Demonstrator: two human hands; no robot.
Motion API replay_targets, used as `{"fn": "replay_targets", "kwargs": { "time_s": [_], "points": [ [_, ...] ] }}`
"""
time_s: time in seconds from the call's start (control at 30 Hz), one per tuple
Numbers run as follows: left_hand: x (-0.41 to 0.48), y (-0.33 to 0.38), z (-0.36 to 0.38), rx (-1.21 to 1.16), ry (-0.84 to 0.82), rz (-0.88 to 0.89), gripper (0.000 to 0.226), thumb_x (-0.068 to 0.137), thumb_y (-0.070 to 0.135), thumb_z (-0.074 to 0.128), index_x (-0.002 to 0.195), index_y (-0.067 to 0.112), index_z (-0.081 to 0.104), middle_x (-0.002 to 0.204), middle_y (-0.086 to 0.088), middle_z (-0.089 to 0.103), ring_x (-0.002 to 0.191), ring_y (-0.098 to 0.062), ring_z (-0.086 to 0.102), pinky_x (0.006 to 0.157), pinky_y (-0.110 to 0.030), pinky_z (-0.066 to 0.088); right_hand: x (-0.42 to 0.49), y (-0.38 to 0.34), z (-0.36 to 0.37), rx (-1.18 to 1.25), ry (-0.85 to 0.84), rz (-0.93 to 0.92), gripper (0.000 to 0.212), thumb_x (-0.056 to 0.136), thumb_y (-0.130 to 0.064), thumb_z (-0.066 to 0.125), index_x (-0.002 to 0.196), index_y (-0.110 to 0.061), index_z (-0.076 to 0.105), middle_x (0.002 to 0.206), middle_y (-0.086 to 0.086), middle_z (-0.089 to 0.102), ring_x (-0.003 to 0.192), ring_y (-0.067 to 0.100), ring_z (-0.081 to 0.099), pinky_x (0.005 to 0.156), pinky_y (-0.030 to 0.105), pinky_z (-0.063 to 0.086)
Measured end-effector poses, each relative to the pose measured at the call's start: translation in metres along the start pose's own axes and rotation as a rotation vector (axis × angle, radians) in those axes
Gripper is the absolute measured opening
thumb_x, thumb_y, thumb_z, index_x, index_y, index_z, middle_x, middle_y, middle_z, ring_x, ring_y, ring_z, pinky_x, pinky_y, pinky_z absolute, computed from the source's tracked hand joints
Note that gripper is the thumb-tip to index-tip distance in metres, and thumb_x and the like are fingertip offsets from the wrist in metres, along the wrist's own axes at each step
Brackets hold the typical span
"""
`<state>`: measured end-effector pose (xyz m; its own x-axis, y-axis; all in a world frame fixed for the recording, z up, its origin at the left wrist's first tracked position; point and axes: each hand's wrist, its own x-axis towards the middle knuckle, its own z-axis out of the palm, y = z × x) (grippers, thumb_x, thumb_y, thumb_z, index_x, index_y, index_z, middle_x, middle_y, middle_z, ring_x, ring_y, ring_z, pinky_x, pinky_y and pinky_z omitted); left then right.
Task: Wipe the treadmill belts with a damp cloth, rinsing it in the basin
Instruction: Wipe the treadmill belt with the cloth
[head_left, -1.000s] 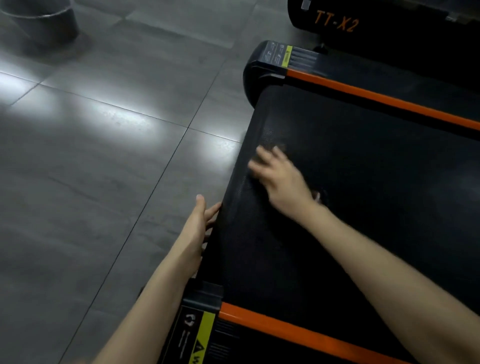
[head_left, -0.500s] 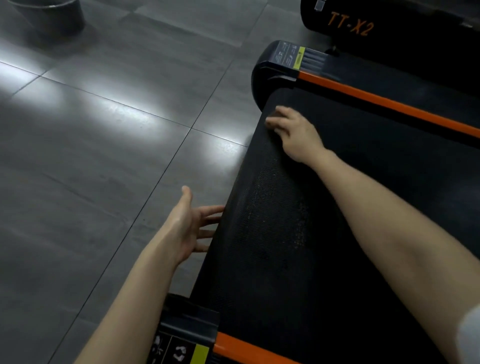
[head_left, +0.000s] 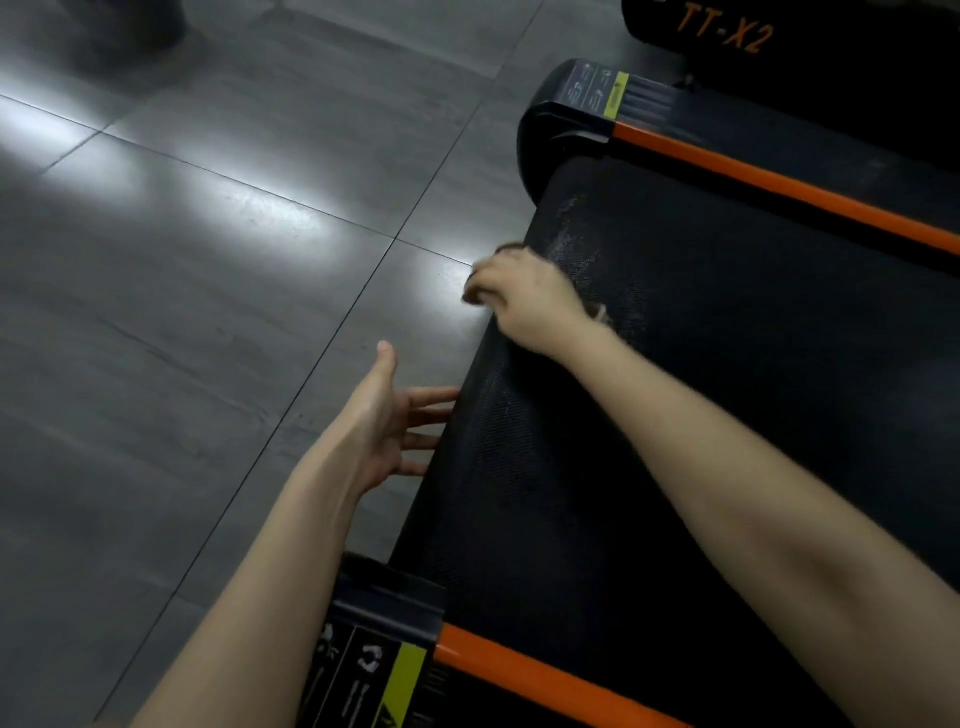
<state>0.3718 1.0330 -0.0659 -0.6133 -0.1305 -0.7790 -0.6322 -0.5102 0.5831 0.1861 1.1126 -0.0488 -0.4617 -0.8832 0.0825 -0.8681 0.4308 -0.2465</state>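
Observation:
The black treadmill belt (head_left: 675, 415) fills the right of the view, with pale dusty smears near its far left corner. My right hand (head_left: 524, 301) lies at the belt's rear edge, blurred, its fingers curled down over a dark cloth (head_left: 600, 313) that shows only as small bits around the hand. Lower down, my left hand (head_left: 384, 431) is spread with straight fingers, their tips touching the belt's rear edge, and it holds nothing. The basin (head_left: 130, 21) is a dim, blurred shape on the floor at the top left.
Orange side rails run along the belt's far side (head_left: 779, 187) and near side (head_left: 545, 680), each ending in a black end cap with warning labels. A second treadmill marked TT-X2 (head_left: 727, 31) stands beyond. Grey floor tiles (head_left: 208, 260) stretch to the left.
My right hand went from mid-belt to the far corner, then came back along the rear edge with its fingers over it. My left hand spread its fingers and stayed at the edge.

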Motion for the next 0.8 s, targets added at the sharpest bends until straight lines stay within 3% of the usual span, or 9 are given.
{"fn": "replay_targets", "kwargs": {
  "time_s": [0.1,0.2,0.3,0.4,0.6,0.73,0.8],
  "points": [
    [-0.01,-0.002,-0.002,-0.079,0.032,0.023,0.092,0.087,0.074,0.001,0.119,0.012,0.06,0.126,-0.014,0.058,0.112,-0.034,0.053,0.092,-0.051,0.041,-0.064,-0.05,0.004,0.105,-0.02,-0.054,0.024,0.088,-0.012,0.052,0.104,-0.016,0.07,0.125,0.002,0.061,0.122,0.035,0.047,0.107,0.038,0.027],
    [-0.019,-0.005,-0.01,-0.215,0.107,0.067,0.089,0.087,0.073,0.001,0.124,0.014,0.056,0.138,-0.016,0.049,0.121,-0.036,0.048,0.107,-0.062,0.024,-0.123,-0.088,0.008,0.202,-0.067,-0.163,0.032,0.089,-0.021,0.044,0.107,-0.016,0.07,0.13,0.004,0.058,0.128,0.037,0.044,0.111,0.048,0.023],
    [-0.032,-0.008,-0.014,-0.213,0.147,0.111,0.087,0.089,0.071,0.001,0.131,0.015,0.053,0.144,-0.014,0.044,0.129,-0.036,0.042,0.11,-0.062,0.019,-0.166,-0.098,-0.004,0.352,-0.184,-0.174,0.035,0.093,-0.024,0.044,0.123,-0.022,0.062,0.146,-0.006,0.042,0.143,0.022,0.019,0.118,0.038,0.008],
    [-0.045,-0.007,-0.006,-0.122,0.136,0.15,0.085,0.091,0.069,0.001,0.135,0.016,0.051,0.146,-0.013,0.042,0.134,-0.036,0.036,0.111,-0.059,0.019,-0.21,-0.085,-0.026,0.5,-0.297,-0.13,0.038,0.094,-0.02,0.047,0.13,-0.026,0.055,0.151,-0.012,0.029,0.145,0.007,0.004,0.119,0.034,-0.001],
    [-0.057,-0.006,0.013,0.032,0.067,0.187,0.082,0.091,0.068,0.001,0.139,0.021,0.048,0.15,-0.01,0.036,0.139,-0.034,0.029,0.112,-0.057,0.017,-0.302,-0.03,-0.062,0.486,-0.445,-0.013,0.045,0.096,-0.015,0.048,0.135,-0.035,0.047,0.153,-0.021,0.021,0.145,0.007,0.003,0.118,0.048,0.006],
    [-0.063,-0.01,0.025,0.064,-0.008,0.164,0.081,0.09,0.07,0.0,0.147,0.022,0.034,0.154,-0.006,0.029,0.142,-0.029,0.024,0.115,-0.056,0.013,-0.292,-0.046,-0.048,0.479,-0.279,-0.023,0.038,0.094,-0.028,0.046,0.13,-0.026,0.055,0.15,-0.009,0.034,0.145,0.014,0.013,0.117,0.048,0.017],
    [-0.065,-0.012,0.03,0.082,-0.014,0.169,0.079,0.091,0.069,0.001,0.15,0.023,0.026,0.156,-0.004,0.024,0.144,-0.026,0.019,0.117,-0.053,0.008,-0.26,-0.072,-0.027,0.459,-0.231,-0.098,0.035,0.093,-0.024,0.049,0.125,-0.019,0.06,0.146,-0.001,0.04,0.143,0.02,0.019,0.116,0.048,0.019]
  ]
}}
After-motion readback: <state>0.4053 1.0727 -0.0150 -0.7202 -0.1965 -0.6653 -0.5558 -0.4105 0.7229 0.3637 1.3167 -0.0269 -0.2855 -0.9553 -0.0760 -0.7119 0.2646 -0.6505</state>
